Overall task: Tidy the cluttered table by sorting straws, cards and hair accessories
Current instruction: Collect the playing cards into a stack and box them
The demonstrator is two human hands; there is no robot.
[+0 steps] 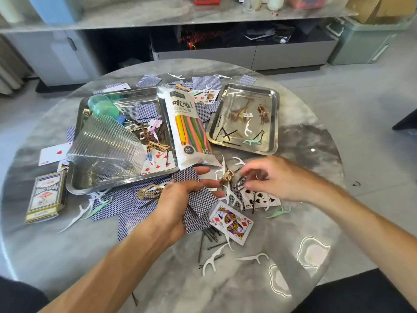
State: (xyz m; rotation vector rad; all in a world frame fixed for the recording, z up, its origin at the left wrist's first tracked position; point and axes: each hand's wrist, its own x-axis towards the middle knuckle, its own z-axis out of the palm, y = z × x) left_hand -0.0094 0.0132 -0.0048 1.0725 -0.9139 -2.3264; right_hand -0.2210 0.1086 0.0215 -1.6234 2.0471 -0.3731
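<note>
— What did the person hold when you looked?

— The left hand [178, 199] gripped a stack of cards [196, 199], blue backs upward; the thumb lay over the stack and the fingers curled under it, their tips coming out on the far side. The right hand [277, 177] hovered just beside those fingertips. Its fingers were bent downward, close together, over a small gold hair clip [226, 177]. Whether they already pinched something I could not tell, the picture was blurred there.

— And around the fingers?

— Under the right fingers lay a nine of spades [259, 199], face up, and nearer to the person a queen of diamonds [231, 224]. White floss picks [212, 260] and black bobby pins [211, 234] were scattered near both. Beside the left thumb lay a gold cloud-shaped clip [150, 192] on more face-down cards.

— The straws?

— Beyond the left fingertips, in a white bag of coloured straws [189, 125], leaning on the rim of the big steel tray [117, 184]. In that tray lay a stack of clear plastic cups [108, 143] on its side. Beyond the right fingers stood the smaller tray [275, 123], with pins and clips in it. Far left of the hand was the card box [46, 195].
</note>
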